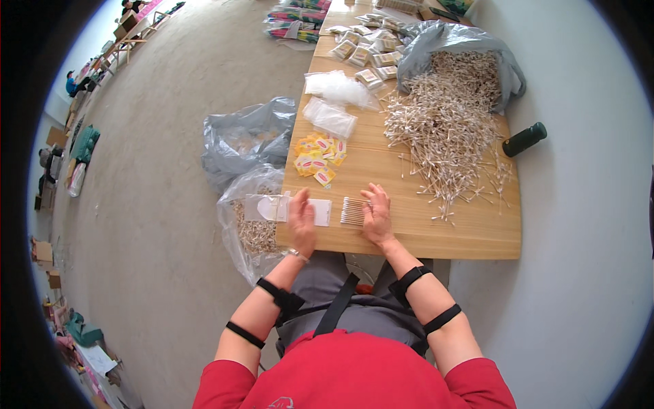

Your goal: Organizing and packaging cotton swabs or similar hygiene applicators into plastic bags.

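A neat row of cotton swabs (351, 211), with white tips and brown sticks, lies side by side near the table's front edge. At its right end my right hand (377, 217) curls its fingers against the swabs, partly covering them. My left hand (302, 221) is smeared by motion over a small clear plastic bag (264, 207) and a white rectangular piece (321, 212), so its grip is unclear. The bag reaches past the table's left edge. Beyond the left hand lie several yellow and white printed cards (317, 161).
A large pile of loose swabs (443, 129) spills from a grey bag (511, 68). Empty clear bags (332, 117) and filled packets (368, 51) lie farther back. A dark green bottle (524, 140) stands by the right wall. Plastic sacks (248, 140) sit left of the table (402, 238).
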Action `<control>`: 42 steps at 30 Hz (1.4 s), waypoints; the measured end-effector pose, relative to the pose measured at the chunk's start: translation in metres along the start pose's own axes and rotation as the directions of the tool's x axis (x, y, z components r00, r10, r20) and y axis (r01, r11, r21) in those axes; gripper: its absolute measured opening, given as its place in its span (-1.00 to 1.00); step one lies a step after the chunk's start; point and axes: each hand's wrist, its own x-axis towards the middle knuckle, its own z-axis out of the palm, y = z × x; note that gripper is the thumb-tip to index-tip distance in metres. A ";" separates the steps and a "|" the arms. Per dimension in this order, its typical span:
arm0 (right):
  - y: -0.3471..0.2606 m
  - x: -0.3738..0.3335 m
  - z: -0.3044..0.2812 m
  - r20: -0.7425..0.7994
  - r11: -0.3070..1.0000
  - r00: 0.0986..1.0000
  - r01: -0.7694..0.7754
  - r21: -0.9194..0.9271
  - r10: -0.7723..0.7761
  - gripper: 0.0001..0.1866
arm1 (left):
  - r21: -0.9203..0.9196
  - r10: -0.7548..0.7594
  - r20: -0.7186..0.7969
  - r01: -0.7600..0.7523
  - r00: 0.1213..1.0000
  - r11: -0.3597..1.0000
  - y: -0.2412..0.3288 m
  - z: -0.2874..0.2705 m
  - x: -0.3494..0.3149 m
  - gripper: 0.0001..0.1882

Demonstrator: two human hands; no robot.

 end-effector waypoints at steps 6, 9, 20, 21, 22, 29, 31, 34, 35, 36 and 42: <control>-0.009 -0.004 0.008 -0.188 0.873 0.957 -0.109 0.475 0.222 -0.64 | -0.429 -0.140 0.145 0.190 0.979 0.883 -0.019 0.060 0.016 -0.45; -0.012 -0.001 0.015 -0.199 0.854 0.950 -0.111 0.508 0.242 -0.63 | -0.521 -0.168 0.212 0.257 0.963 0.814 -0.020 0.067 0.012 -0.43; -0.004 -0.003 -0.004 -0.043 0.992 0.999 0.018 0.124 -0.013 -0.44 | -0.521 -0.191 0.258 0.303 0.947 0.798 -0.020 0.061 0.012 -0.37; -0.001 -0.010 -0.008 0.058 0.994 0.996 0.073 -0.078 -0.069 -0.34 | -0.520 -0.200 0.261 0.312 0.944 0.795 -0.020 0.061 0.011 -0.37; 0.000 -0.017 -0.010 0.167 0.952 0.981 0.146 -0.269 -0.103 -0.22 | -0.521 -0.202 0.261 0.314 0.944 0.794 -0.020 0.061 0.011 -0.37; -0.012 -0.028 -0.004 0.347 0.845 0.937 0.220 -0.486 -0.044 0.03 | -0.551 -0.155 0.256 0.276 0.954 0.788 -0.039 0.066 0.011 -0.34; -0.014 -0.028 -0.005 0.388 0.836 0.921 0.214 -0.505 -0.002 0.07 | -0.544 -0.162 0.265 0.286 0.950 0.789 -0.035 0.066 0.009 -0.34; -0.015 -0.028 -0.008 0.374 0.829 0.927 0.218 -0.515 -0.011 0.12 | -0.519 -0.169 0.269 0.290 0.948 0.804 -0.025 0.066 0.011 -0.33; -0.016 -0.028 -0.007 0.374 0.832 0.927 0.219 -0.510 -0.015 0.12 | -0.515 -0.168 0.255 0.281 0.952 0.810 -0.023 0.065 0.011 -0.37; -0.018 -0.028 -0.007 0.382 0.843 0.924 0.214 -0.493 -0.011 0.14 | -0.510 -0.167 0.241 0.271 0.956 0.817 -0.022 0.062 0.011 -0.42; -0.011 -0.028 -0.005 0.338 0.863 0.940 0.211 -0.459 -0.050 0.16 | 0.224 0.146 0.414 -0.257 0.898 0.940 -0.008 0.024 -0.008 -0.60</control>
